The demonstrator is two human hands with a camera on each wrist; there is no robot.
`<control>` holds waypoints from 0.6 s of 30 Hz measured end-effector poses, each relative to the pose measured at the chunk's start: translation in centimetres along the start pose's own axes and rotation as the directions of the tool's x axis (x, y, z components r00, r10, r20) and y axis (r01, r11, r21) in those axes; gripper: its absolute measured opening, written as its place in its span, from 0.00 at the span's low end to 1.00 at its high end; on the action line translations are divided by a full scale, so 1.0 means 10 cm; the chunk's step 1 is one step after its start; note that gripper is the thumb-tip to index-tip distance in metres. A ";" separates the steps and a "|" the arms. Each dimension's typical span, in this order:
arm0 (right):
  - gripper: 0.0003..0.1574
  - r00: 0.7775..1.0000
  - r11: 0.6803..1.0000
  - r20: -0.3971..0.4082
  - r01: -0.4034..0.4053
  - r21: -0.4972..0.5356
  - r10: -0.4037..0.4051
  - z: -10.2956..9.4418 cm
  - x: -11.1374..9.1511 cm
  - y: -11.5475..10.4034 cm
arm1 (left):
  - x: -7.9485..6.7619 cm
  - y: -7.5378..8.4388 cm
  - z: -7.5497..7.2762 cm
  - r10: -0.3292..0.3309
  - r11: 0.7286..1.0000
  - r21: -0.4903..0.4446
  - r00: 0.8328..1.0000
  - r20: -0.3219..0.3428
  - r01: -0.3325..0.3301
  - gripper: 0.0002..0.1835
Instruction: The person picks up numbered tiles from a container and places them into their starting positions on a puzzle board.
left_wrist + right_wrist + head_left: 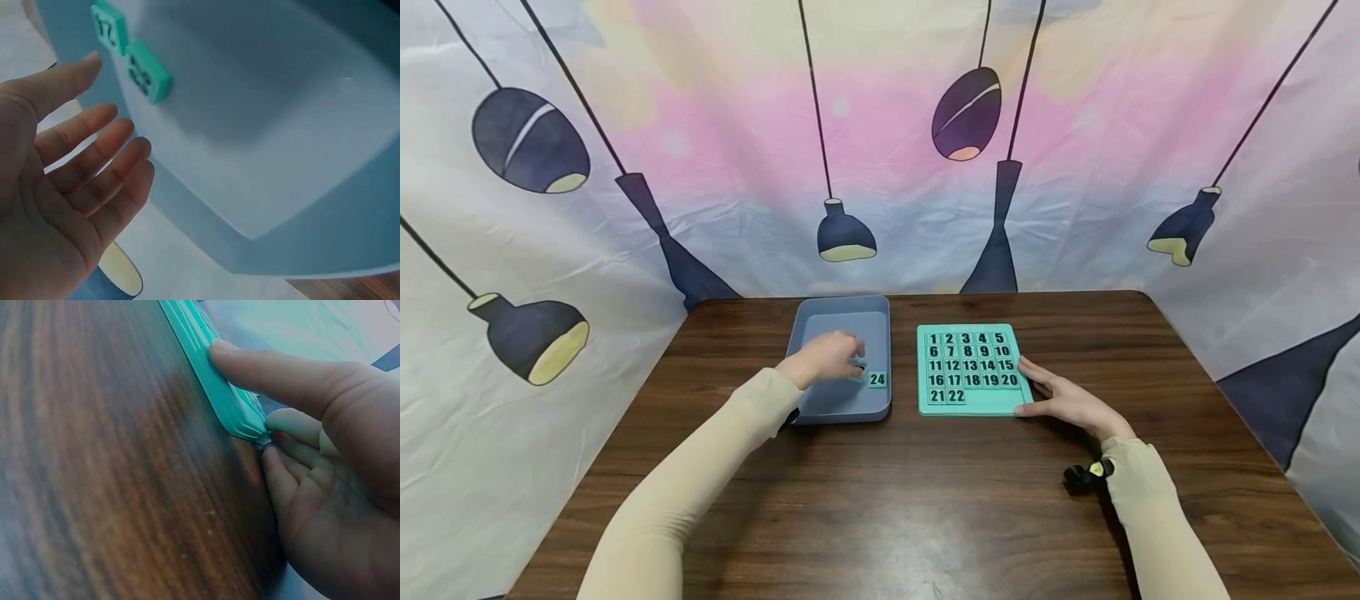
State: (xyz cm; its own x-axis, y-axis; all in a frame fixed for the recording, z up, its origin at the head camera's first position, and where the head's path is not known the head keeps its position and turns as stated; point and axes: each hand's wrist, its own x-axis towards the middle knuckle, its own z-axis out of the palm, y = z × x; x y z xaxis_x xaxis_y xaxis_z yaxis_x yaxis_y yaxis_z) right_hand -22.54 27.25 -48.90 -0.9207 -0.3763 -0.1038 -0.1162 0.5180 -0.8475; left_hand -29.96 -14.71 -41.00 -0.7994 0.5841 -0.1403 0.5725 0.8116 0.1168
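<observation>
Over the blue tray [842, 323] my left hand [827, 357] reaches in with bent, spread fingers and nothing between them. Two turquoise number tiles lie in the tray: one marked 24 [877, 380], and beside it another tile [149, 74], mostly behind the fingers in the head view and blurred in the left wrist view. To the tray's right lies a turquoise number board [992, 400], with tiles 1 to 22 in rows and a bare stretch at the end of the bottom row. My right hand [1071, 404] holds its near right corner, thumb at the near edge, fingers along the right side.
The dark wooden table [880, 500] carries both the tray and the board, with a gap between them. Behind it hangs a cloth [737, 125] printed with lamps. A black band with a small dark object [1081, 479] is on the right wrist.
</observation>
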 end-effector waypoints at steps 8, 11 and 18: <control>0.63 1.000 1.000 -0.005 -0.005 0.008 0.005 0.00 0.01 0.00 | -0.01 0.00 0.10 -0.039 0.998 0.057 0.999 0.032 0.037 0.16; 0.63 1.000 1.000 -0.006 -0.007 0.003 0.007 -0.01 0.01 0.00 | -0.01 0.00 0.13 -0.055 0.997 0.059 0.998 0.023 0.054 0.17; 0.63 1.000 1.000 -0.009 -0.006 0.005 0.006 0.00 0.01 0.02 | -0.01 -0.02 0.17 -0.098 0.995 0.025 0.995 -0.004 0.099 0.17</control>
State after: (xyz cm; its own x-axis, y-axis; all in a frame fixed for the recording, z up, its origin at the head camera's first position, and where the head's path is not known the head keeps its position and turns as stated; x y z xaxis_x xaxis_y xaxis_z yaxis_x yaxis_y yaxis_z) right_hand -22.64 27.31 -49.03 -0.9247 -0.3660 -0.1044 -0.1086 0.5167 -0.8492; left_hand -29.69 -14.84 -42.70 -0.8527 0.5013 -0.1470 0.4953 0.8652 0.0777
